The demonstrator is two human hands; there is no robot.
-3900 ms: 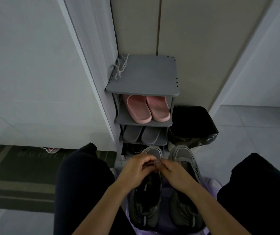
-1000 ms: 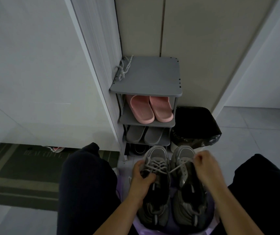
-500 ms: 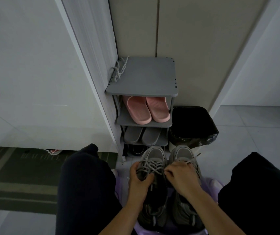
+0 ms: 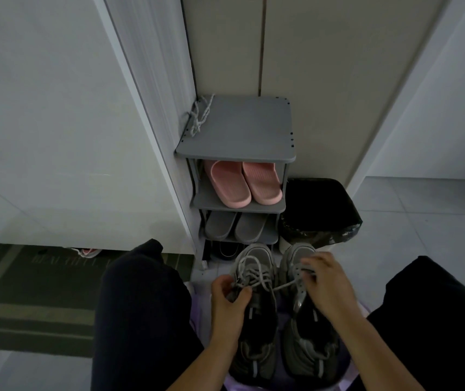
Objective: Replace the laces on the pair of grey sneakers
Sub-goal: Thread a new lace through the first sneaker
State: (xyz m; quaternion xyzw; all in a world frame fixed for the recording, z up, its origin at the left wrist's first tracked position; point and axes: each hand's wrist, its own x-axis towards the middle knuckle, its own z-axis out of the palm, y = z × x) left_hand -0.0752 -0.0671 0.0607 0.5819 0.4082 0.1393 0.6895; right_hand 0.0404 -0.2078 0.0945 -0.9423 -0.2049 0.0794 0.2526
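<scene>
The left grey sneaker (image 4: pixel 253 320), between the knees (image 4: pixel 141 277), is gripped by the left hand (image 4: pixel 229 299). Its lace (image 4: pixel 284 285) has just been pulled out sideways, pinched by the right hand (image 4: pixel 328 280), so tightening seems under way.

The grey shoe rack (image 4: pixel 249 128) carries loose laces (image 4: pixel 199 118) on top, pink slippers (image 4: pixel 229 184) below, grey slippers (image 4: pixel 220 224) lowest.

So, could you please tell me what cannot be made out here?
Head view only:
- Right sneaker's eyelets: mostly covered by the right hand pinching the lace.
- Left hand's exact grip on the left sneaker: hidden by its fingers.
- Rack's lowest shelf: too dark.
- Purple item under sneakers: cut by bottom edge.
</scene>
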